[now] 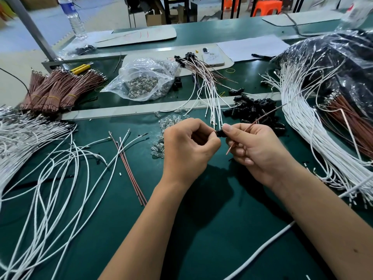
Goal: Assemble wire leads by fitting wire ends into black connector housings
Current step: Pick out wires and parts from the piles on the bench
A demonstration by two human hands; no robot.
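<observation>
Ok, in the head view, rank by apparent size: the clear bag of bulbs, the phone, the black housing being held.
1. clear bag of bulbs, clearly largest.
2. phone, though it lies farther away, so it looks reduced.
3. black housing, smallest, partly hidden between left hand and right hand.

- Black connector housing (220,132) sits pinched between my 2 hands, just above the green mat.
- Brown wire (260,119) runs through my right fingers, slanting up to the right, lower tip poking out below.
</observation>
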